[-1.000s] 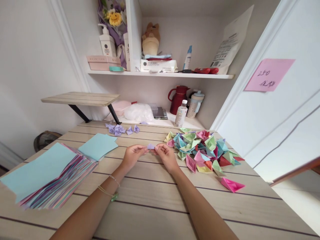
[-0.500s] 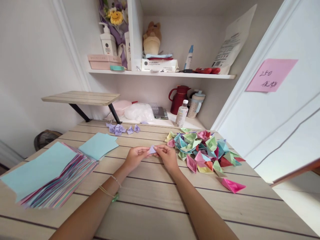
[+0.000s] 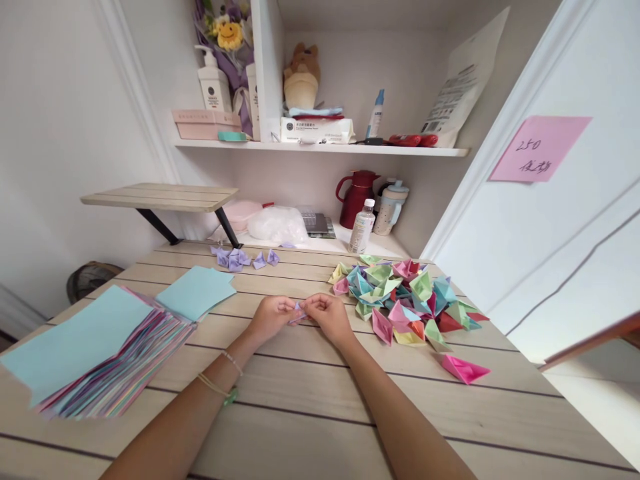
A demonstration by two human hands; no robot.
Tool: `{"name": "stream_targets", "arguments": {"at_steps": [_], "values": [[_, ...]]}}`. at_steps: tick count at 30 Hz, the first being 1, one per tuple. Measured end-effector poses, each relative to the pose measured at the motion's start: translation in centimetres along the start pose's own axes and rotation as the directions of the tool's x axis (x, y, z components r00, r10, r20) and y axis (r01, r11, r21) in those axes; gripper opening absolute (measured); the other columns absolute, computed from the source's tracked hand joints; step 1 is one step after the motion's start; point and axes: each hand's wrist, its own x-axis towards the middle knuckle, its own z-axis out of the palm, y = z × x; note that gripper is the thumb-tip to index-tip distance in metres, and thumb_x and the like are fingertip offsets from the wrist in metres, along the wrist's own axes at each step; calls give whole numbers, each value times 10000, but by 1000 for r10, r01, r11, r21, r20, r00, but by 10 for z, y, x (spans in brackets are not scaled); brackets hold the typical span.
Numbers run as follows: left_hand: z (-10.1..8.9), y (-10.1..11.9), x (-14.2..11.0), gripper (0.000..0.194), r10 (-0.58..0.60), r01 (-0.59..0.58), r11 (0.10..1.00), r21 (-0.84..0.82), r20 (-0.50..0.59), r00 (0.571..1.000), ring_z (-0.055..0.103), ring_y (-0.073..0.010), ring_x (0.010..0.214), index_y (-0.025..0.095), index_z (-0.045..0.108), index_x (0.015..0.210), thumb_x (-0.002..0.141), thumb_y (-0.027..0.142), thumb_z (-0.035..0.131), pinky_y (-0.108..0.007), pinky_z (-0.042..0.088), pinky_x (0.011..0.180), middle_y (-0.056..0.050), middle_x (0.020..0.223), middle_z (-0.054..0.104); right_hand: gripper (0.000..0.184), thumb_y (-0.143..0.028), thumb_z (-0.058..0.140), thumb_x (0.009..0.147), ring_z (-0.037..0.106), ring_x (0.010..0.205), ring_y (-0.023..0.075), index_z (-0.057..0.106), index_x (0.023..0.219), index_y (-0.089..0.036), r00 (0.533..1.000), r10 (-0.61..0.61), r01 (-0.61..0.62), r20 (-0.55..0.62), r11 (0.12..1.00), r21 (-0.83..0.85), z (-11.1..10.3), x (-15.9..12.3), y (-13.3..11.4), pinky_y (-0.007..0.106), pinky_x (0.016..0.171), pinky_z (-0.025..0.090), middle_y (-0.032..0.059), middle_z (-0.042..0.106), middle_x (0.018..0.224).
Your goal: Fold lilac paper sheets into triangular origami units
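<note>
Between my two hands, over the middle of the table, is a small folded piece of lilac paper (image 3: 299, 313). My left hand (image 3: 273, 317) pinches it from the left, thumb and fingers together. From the right, my right hand (image 3: 329, 315) grips it with thumb and fingertips; the fingers cover most of the paper, so its exact shape is hidden. To the right of my right hand lies a heap of folded paper boats (image 3: 383, 287) in several colours. A single bright pink paper boat (image 3: 465, 369) sits nearer the table's right edge. Several small lilac folded pieces (image 3: 233, 259) lie beyond my left hand.
On the left stand a thick stack of coloured paper (image 3: 115, 360) and some light blue sheets (image 3: 195, 293). A small raised wooden shelf (image 3: 160, 197) is behind them. At the back are a plastic bottle (image 3: 362, 228), a red jug (image 3: 357, 197) and a clear plastic bag (image 3: 277, 225).
The lilac paper has turned and tipped lower between my fingers, so less of its face shows. Both hands have shifted slightly, still holding it.
</note>
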Motion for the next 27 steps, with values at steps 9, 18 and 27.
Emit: {"name": "stream_targets", "arguments": {"at_steps": [9,18,27], "values": [[5,0,-5,242,72,-74,994,85,19,997,626,-170,643,122,633,713,576,306,709,-262,484,613,-51,658,667,231,-391,651,657,556,498,141,666,666,-161,987,-136,119,-90,977,-178,3,-2,-1,229,457,428,32,642,573],[5,1,-6,222,-1,-1,999,46,46,999,630,-172,627,117,624,695,647,331,657,-276,500,598,-65,658,668,226,-384,694,607,589,524,160,690,688,-173,996,-60,56,-63,996,-64,3,0,0,263,501,476,32,666,596],[5,2,-2,228,10,-8,1000,17,-74,997,624,-153,528,123,606,665,656,347,650,-261,516,524,-43,568,647,300,-415,710,577,611,543,168,682,739,-164,999,18,-16,-27,997,75,1,3,2,286,539,498,46,684,649]]}}
